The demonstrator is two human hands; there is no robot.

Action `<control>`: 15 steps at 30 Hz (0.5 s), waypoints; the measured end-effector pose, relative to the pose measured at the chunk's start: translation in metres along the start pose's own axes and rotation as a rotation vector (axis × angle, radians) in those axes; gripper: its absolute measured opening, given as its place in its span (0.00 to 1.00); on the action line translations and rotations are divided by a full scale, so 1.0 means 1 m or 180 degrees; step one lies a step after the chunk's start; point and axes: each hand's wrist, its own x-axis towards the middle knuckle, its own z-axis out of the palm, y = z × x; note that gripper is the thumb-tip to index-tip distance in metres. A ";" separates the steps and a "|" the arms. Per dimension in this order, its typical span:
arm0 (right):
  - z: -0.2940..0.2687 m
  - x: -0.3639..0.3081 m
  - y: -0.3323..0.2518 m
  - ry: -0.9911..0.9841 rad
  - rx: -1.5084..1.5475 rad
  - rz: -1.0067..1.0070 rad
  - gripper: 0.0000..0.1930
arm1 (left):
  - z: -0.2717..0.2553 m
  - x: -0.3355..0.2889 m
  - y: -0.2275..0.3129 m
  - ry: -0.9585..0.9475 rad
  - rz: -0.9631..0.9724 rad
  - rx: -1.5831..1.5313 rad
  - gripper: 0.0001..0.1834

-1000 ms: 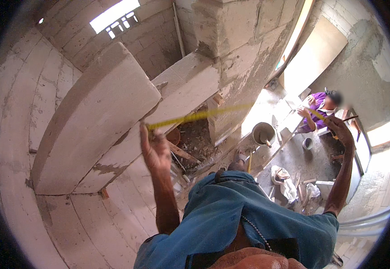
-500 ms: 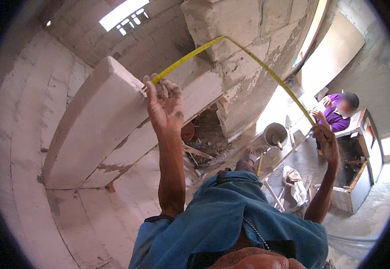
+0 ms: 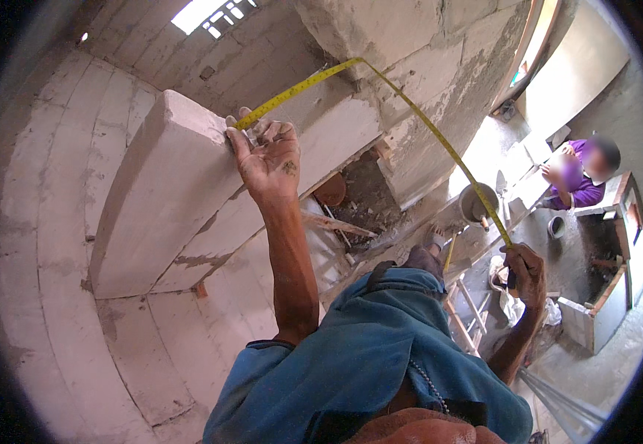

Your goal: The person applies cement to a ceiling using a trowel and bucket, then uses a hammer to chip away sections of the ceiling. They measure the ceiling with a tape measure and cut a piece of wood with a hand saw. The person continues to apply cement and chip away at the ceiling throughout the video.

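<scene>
A yellow tape measure blade (image 3: 299, 88) arches up between my two hands and kinks at its top. My left hand (image 3: 270, 159) pinches the blade's end between thumb and fingers, against the edge of a pale block wall (image 3: 162, 192). The other fingers are curled, and the palm is dusty. Lower down at the right, my right hand (image 3: 526, 275) is wrapped round the tape measure's case, mostly hidden by the fingers, where the blade comes out.
A bucket (image 3: 478, 203) and a trowel (image 3: 502, 194) are beyond my right hand. A person in purple (image 3: 586, 174) is at the far right, behind a low block enclosure (image 3: 595, 325). A rough masonry wall (image 3: 425, 81) rises ahead. A ladder-like wooden frame (image 3: 469, 318) stands below.
My right hand has come down and slightly left with the tape case, drawing the blade lower. My left hand stays at the wall edge. The view has shifted a little.
</scene>
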 end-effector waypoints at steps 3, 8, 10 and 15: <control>0.005 -0.003 -0.017 0.0040 0.0019 0.0068 0.13 | 0.004 -0.008 0.000 0.0063 0.0018 0.0150 0.17; 0.016 -0.005 -0.020 0.0305 0.0091 -0.0254 0.11 | 0.004 -0.006 0.003 0.0121 -0.0061 0.0185 0.17; 0.015 -0.008 -0.020 0.0349 0.0159 -0.0242 0.11 | 0.004 -0.006 0.003 0.0214 0.0019 0.0238 0.18; 0.014 -0.018 -0.044 0.0353 0.0342 0.0097 0.12 | 0.004 -0.006 0.002 0.0339 0.0123 0.0121 0.19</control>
